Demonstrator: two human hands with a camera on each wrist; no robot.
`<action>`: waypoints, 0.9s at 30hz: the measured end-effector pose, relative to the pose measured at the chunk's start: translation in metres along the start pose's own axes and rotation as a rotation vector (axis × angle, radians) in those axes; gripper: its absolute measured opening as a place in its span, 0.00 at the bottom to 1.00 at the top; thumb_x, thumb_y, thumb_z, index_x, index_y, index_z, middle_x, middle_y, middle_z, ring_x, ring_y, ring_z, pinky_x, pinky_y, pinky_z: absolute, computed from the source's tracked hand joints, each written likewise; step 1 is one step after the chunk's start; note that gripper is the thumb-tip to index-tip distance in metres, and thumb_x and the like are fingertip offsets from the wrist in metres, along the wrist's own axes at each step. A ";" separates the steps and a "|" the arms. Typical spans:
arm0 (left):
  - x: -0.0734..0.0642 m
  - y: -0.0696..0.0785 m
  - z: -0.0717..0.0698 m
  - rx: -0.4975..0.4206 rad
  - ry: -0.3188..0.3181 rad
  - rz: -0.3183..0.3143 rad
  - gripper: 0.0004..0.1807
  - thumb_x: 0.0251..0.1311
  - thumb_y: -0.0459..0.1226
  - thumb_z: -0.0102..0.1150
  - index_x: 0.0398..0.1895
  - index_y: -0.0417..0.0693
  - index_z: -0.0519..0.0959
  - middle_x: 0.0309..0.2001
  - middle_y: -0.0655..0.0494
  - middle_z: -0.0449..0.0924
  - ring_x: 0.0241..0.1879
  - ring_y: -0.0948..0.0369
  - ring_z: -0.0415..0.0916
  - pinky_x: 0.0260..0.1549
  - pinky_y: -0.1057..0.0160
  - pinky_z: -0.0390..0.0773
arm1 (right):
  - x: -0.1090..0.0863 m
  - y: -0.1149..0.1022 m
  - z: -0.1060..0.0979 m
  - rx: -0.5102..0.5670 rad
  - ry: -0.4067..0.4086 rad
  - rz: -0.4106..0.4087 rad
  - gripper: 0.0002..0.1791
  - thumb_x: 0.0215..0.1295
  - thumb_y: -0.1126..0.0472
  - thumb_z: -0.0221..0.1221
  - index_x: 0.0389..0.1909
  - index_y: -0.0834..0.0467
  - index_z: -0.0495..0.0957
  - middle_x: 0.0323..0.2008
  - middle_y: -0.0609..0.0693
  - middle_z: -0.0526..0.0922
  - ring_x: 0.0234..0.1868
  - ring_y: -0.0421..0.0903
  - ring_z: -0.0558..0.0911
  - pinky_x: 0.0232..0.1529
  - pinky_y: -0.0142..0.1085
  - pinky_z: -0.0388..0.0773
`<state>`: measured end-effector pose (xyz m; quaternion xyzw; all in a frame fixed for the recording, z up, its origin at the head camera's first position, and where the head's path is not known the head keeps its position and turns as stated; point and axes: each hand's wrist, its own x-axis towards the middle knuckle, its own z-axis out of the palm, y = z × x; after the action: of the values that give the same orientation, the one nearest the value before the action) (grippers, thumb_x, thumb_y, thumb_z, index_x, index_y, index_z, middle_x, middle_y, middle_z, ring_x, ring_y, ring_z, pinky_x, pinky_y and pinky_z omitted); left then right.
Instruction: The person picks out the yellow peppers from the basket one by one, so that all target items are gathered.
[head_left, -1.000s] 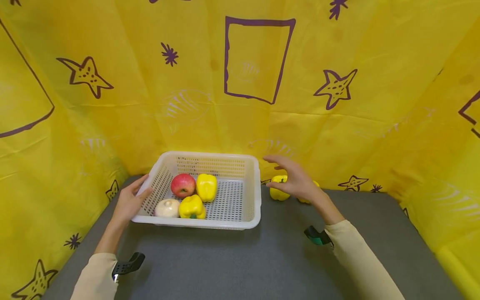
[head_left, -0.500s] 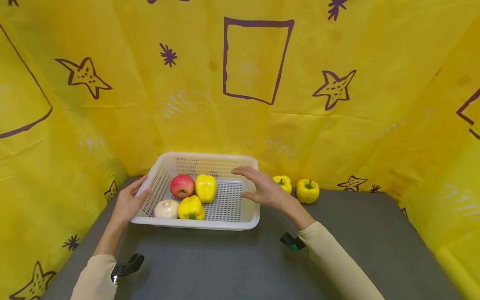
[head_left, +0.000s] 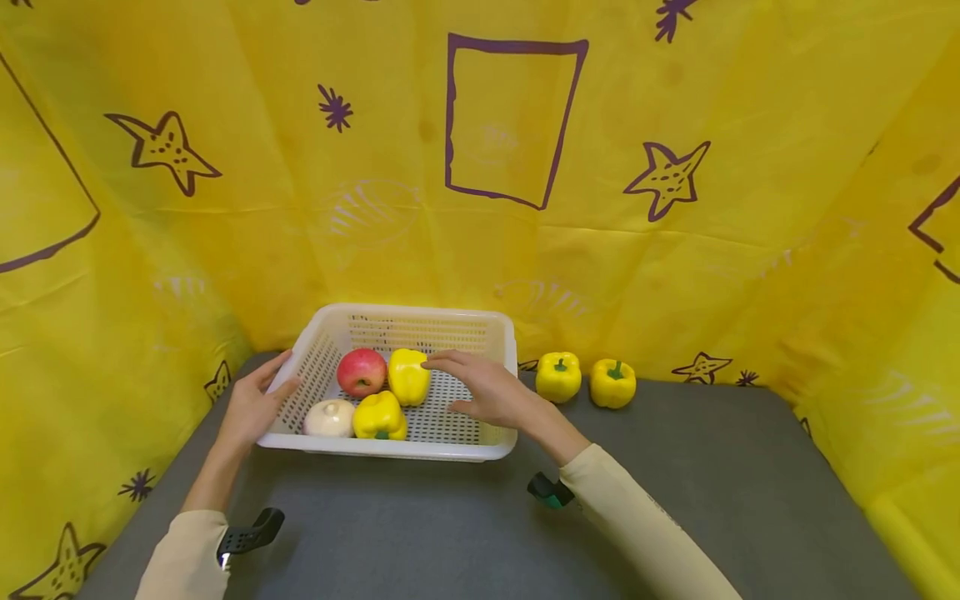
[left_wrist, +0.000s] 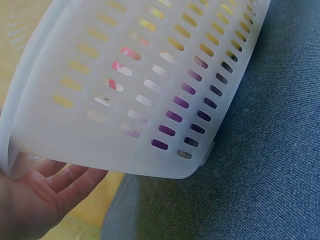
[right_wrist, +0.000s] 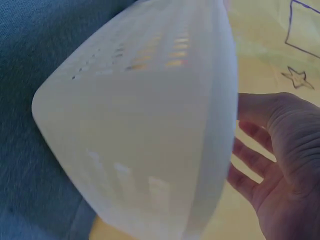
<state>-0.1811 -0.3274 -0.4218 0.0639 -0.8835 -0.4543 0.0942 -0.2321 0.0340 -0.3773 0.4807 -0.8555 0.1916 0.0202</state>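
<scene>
A white plastic basket stands on the grey table, its slotted end wall filling much of the left wrist view. My left hand holds its left rim, fingers against the outside and thumb across the edge. Inside lie a red apple, a white onion-like bulb and two yellow bell peppers, one at the back and one in front. My right hand reaches over the right rim, thumb and fingers spread around nothing, fingertips close to the back pepper. The right wrist view shows it beyond the rim.
Two more yellow bell peppers, a nearer one and one farther right, stand on the grey table right of the basket. A yellow patterned cloth hangs behind and at both sides.
My right hand has moved left from the loose peppers at the right, across the basket's rim, to above its inside. My left hand stays on the left rim.
</scene>
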 end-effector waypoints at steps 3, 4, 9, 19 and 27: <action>0.000 0.000 -0.001 -0.004 -0.006 -0.006 0.32 0.72 0.44 0.52 0.75 0.47 0.58 0.63 0.30 0.69 0.49 0.45 0.77 0.31 0.71 0.75 | 0.008 -0.006 0.005 -0.035 -0.030 0.004 0.37 0.58 0.61 0.70 0.69 0.54 0.67 0.68 0.51 0.69 0.66 0.47 0.70 0.61 0.39 0.71; 0.000 0.000 -0.001 -0.005 -0.009 -0.006 0.32 0.72 0.44 0.52 0.75 0.47 0.58 0.63 0.30 0.69 0.49 0.45 0.78 0.31 0.71 0.75 | 0.010 -0.007 0.006 -0.041 -0.039 0.007 0.37 0.58 0.61 0.69 0.69 0.53 0.67 0.68 0.50 0.69 0.66 0.47 0.70 0.60 0.38 0.71; 0.000 0.000 -0.001 -0.001 -0.010 -0.003 0.32 0.72 0.43 0.51 0.75 0.46 0.58 0.63 0.30 0.69 0.49 0.44 0.77 0.32 0.72 0.74 | 0.023 -0.018 0.014 -0.063 -0.090 0.014 0.36 0.59 0.63 0.68 0.69 0.52 0.68 0.69 0.48 0.68 0.67 0.45 0.69 0.60 0.36 0.71; 0.000 0.000 -0.001 0.005 -0.008 -0.014 0.32 0.72 0.44 0.51 0.76 0.47 0.58 0.64 0.30 0.68 0.49 0.45 0.77 0.32 0.71 0.75 | 0.048 -0.038 0.031 -0.054 -0.186 -0.010 0.37 0.57 0.74 0.64 0.68 0.48 0.71 0.68 0.44 0.69 0.66 0.42 0.68 0.56 0.34 0.73; -0.001 0.000 -0.002 0.000 -0.011 -0.016 0.32 0.72 0.44 0.51 0.76 0.47 0.58 0.64 0.30 0.67 0.49 0.44 0.77 0.32 0.70 0.74 | 0.060 -0.039 0.044 0.036 -0.245 0.000 0.38 0.53 0.79 0.63 0.65 0.47 0.74 0.70 0.42 0.67 0.69 0.42 0.64 0.55 0.30 0.73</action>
<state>-0.1802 -0.3286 -0.4211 0.0685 -0.8835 -0.4554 0.0858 -0.2249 -0.0481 -0.3924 0.5008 -0.8479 0.1468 -0.0934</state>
